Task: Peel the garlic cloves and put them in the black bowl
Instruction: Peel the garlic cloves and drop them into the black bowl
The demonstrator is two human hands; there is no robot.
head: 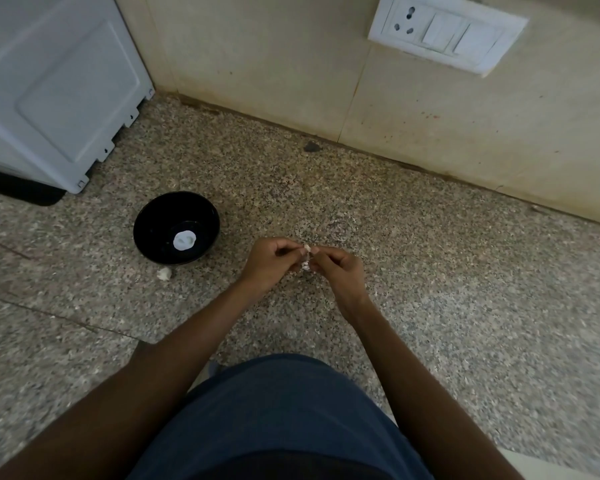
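Head view, both hands' fingers [284, 249] pinching a garlic clove [306, 251], clove mostly hidden.

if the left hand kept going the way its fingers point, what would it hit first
The right hand, most likely: the left hand points right at it, with only the garlic clove pinched between them.

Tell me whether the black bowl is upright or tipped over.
Upright. The black bowl sits on the speckled counter with its round opening facing up and something pale lying on its floor.
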